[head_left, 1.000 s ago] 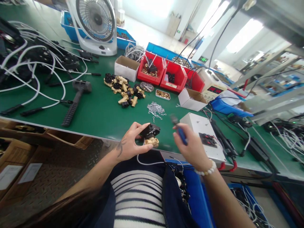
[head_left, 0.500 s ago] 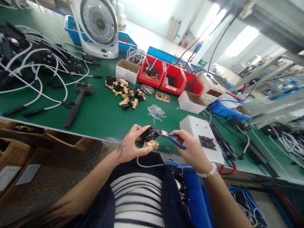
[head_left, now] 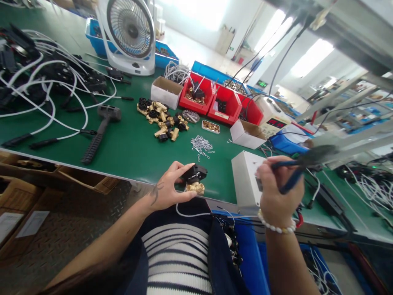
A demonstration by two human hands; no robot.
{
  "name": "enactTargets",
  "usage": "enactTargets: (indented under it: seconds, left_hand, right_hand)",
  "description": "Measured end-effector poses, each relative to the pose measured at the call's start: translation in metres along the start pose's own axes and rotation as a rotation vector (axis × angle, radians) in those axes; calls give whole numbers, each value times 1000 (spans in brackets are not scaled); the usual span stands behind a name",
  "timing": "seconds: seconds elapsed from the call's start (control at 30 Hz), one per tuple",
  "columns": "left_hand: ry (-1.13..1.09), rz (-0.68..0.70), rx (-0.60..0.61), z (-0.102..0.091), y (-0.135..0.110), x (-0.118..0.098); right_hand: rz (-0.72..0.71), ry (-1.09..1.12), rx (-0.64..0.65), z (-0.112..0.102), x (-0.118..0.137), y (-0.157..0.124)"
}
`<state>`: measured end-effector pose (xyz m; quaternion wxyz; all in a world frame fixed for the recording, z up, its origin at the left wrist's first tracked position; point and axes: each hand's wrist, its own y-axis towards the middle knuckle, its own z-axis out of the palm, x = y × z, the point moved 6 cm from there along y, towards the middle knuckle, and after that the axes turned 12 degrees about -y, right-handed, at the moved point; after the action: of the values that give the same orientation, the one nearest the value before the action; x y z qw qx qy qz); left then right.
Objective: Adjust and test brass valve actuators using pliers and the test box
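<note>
My left hand [head_left: 167,185] grips a valve with a black housing [head_left: 195,173] on top and a brass body [head_left: 196,188] below, at the near edge of the bench. A white cable [head_left: 190,214] hangs beneath it. To the right, my right hand [head_left: 278,190] is closed around blue-handled pliers [head_left: 317,159], whose blurred jaws point to the right, away from the valve. That hand is above a light grey metal box [head_left: 245,174], hiding part of its top. Beyond the valve lies a small heap of wire clips [head_left: 201,145].
Brass fittings [head_left: 161,119] with black rings are piled mid-bench, near red bins [head_left: 196,96] and a small tray [head_left: 211,126]. A black hammer [head_left: 100,133], a tangle of white cables [head_left: 46,86] and a fan [head_left: 132,37] occupy the left. A white carton [head_left: 247,135] stands right of the clips.
My right hand has swung away from the valve to the right, carrying the pliers over the grey box. The left hand and the valve have stayed in place.
</note>
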<state>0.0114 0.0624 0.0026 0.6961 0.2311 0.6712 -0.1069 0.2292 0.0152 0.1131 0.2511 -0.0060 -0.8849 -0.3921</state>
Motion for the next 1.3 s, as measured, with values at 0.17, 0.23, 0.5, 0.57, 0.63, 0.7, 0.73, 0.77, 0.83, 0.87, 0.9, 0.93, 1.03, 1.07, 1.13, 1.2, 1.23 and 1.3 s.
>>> enactTargets:
  seconds: [0.17,0.23,0.5,0.57,0.63,0.7,0.73,0.77,0.83,0.87,0.9,0.93,1.03,1.07,1.13,1.2,1.23,1.3]
  left_hand:
    - [3,9,4,0,0,-1]
    - [-2,9,4,-1,-1,0]
    - [3,17,8,0,-2,-1]
    - [4,17,7,-1,-1,-1]
    - [3,16,5,-2,-1,0]
    - [5,19,7,-2,-2,1]
    - [9,23,8,-2,-2,1]
    - [13,29,9,-1,-2,0]
    - [25,43,11,0,-2,-1]
    - [31,49,12,0,-2,-2]
    - [39,55,12,1,-3,-3]
    - [48,60,12,2,-3,-4]
    - [77,80,9,4,-3,-7]
    - [87,89,10,5,-4,-8]
    - [111,109,12,7,-5,-10]
    - [135,130,15,9,-5,-11]
    - [144,141,17,10,-6,-12]
    - [158,159,19,12,-7,-14]
  right_hand:
    - [-144,-66,390,30,10,-16]
    - [-206,-79,548,36,12,-17]
    - [-101,-105,124,13,4,-8]
    - [-192,-108,362,30,8,-15]
    - [-237,-123,487,34,9,-16]
    - [-168,-140,350,23,5,-8]
    - [-112,-142,231,16,2,-5]
    - [-60,-139,122,9,-1,-4]
    - [-32,-118,85,10,-3,-10]
    - [-59,-109,169,18,-1,-15]
    - [-96,-101,285,27,2,-20]
    - [-132,-93,397,36,5,-25]
    - [-115,-74,564,46,10,-28]
    - [-71,-40,572,47,11,-26]
    - [17,79,599,49,15,-23]
    - [40,189,661,54,23,-23]
    - [27,211,694,58,27,-25]
    - [-28,197,733,64,34,-27]
